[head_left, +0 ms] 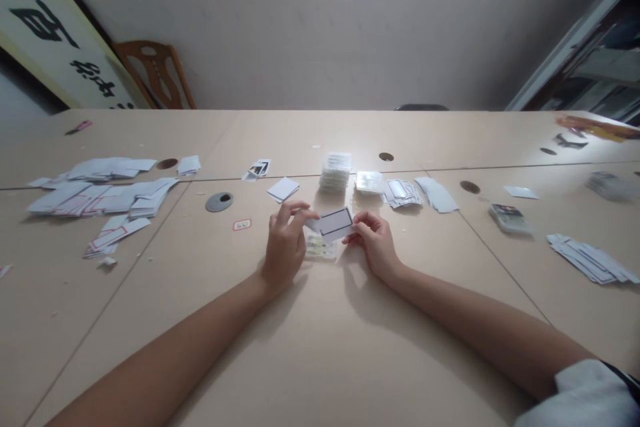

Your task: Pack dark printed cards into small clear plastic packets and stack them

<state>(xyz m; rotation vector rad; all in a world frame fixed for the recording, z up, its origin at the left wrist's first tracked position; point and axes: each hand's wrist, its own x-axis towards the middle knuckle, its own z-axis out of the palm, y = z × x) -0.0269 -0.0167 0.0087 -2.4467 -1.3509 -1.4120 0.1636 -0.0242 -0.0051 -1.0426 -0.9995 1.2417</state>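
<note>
Between my two hands is a white paper card (336,223) with a black rectangular frame printed on it, raised a little above the table. My left hand (287,240) pinches its left end between thumb and fingers. At the other end, the thumb and fingertips of my right hand (374,240) grip the right edge. Just below the card lies a clear plastic case (320,248) on the table, partly covered by the card and my left hand. Beyond the card stands a stack of clear cases (335,172), with a shorter stack of cases (369,182) to its right.
Piles of white paper slips (100,197) spread across the left, some with red frames. More framed cards (403,193) and blank slips (437,194) lie right of the stacks. Farther right are a case pile (510,219) and fanned slips (593,259). A grey cable cover (219,201) sits left.
</note>
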